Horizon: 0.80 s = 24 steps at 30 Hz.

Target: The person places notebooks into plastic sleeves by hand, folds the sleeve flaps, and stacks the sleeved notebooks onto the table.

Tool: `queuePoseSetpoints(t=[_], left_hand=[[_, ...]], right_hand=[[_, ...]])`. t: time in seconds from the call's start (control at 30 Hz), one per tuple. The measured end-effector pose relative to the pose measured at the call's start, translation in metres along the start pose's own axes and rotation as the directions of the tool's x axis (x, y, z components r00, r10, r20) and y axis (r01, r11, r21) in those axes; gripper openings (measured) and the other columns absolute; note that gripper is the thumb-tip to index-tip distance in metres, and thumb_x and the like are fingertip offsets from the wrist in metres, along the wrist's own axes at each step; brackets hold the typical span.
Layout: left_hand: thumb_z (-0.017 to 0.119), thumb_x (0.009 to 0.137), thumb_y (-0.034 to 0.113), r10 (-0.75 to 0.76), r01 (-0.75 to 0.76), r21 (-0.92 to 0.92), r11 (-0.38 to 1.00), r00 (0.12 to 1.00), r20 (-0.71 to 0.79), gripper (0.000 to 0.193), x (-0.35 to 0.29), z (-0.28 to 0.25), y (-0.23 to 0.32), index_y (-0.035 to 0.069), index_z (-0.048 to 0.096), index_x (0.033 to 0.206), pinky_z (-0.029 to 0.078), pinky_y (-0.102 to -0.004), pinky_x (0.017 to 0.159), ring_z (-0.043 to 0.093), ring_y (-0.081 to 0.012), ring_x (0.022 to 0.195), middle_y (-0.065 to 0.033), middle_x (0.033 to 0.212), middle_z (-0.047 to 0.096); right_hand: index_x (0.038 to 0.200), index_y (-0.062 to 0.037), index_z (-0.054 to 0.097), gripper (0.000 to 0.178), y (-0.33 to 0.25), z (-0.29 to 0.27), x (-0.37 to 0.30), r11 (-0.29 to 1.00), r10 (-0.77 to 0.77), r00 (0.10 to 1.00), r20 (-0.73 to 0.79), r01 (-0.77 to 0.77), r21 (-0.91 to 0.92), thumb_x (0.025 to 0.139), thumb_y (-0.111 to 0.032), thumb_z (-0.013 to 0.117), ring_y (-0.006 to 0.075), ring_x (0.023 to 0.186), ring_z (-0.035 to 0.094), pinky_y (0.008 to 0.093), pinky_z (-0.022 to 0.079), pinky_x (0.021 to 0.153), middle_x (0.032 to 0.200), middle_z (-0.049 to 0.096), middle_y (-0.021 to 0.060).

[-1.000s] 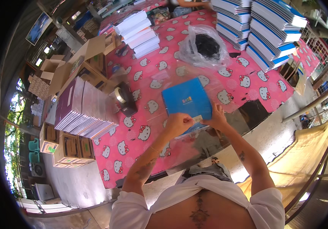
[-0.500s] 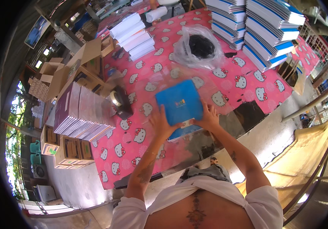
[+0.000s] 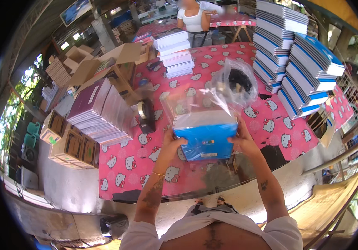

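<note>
Both my hands grip a thick blue book, which sits in a clear plastic sleeve. Its far side is raised, so the white page edges show above the blue cover. Loose plastic flares out past those pages. My left hand closes on the left side, with the thumb on the cover. On the right side my right hand does the same. A crumpled clear plastic bag with something black inside lies just beyond my right hand.
Tall stacks of blue-and-white books rise at the far right. A purple-covered stack and a tape dispenser stand left, with an open carton behind. White books are piled further back. A person stands beyond the pink tablecloth.
The blue book has tipped up from lying nearly flat, and its page edges and the flared plastic now show. My hands moved to its two sides. The view shifted, bringing a person into sight.
</note>
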<state>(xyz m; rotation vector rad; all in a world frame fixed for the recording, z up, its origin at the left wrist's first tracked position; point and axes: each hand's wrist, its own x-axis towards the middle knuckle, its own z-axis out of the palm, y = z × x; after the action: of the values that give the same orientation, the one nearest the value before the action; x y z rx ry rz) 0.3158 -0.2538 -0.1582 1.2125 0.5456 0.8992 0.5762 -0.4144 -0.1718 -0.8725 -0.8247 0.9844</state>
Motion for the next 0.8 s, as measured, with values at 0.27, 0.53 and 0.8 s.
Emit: queuePoseSetpoints(t=[0.27,0.53,0.8], left_hand=[[0.067,0.081,0.004,0.662,-0.325,0.812,0.485,0.743,-0.098,0.060,-0.088,0.044,-0.006,-0.006,0.042,0.134,0.043,-0.0430,0.094,0.054,-0.0313,0.109,-0.0196,0.117,0.053],[0.079,0.076,0.014,0.629,-0.217,0.677,0.703,0.635,-0.449,0.074,-0.128,0.045,0.028,-0.005,0.036,0.133,0.046,-0.0409,0.091,0.057,-0.0268,0.106,-0.0189,0.108,0.057],[0.077,0.073,-0.005,0.260,-0.245,0.301,0.922,0.965,-0.012,0.071,-0.095,-0.044,0.079,0.003,0.039,0.132,0.052,-0.0317,0.088,0.060,-0.0153,0.105,-0.0067,0.117,0.058]], right_hand=[[0.145,-0.0037,0.031,0.078,0.007,0.072,-0.026,0.930,-0.148,0.989,-0.012,0.136,-0.342,0.082,-0.007,0.076,0.0230,0.122,0.049,0.0376,0.042,0.103,0.132,0.051,0.0123],[0.144,-0.0034,0.035,0.085,0.064,0.111,0.072,0.999,-0.030,0.961,0.273,0.033,-0.009,0.077,-0.025,0.083,0.0240,0.123,0.049,0.0344,0.039,0.105,0.136,0.048,0.0113],[0.147,0.0007,0.027,0.112,0.036,0.098,0.031,0.974,0.031,0.998,0.061,-0.016,-0.225,0.058,-0.014,0.093,0.0243,0.123,0.050,0.0372,0.041,0.106,0.134,0.049,0.0124]])
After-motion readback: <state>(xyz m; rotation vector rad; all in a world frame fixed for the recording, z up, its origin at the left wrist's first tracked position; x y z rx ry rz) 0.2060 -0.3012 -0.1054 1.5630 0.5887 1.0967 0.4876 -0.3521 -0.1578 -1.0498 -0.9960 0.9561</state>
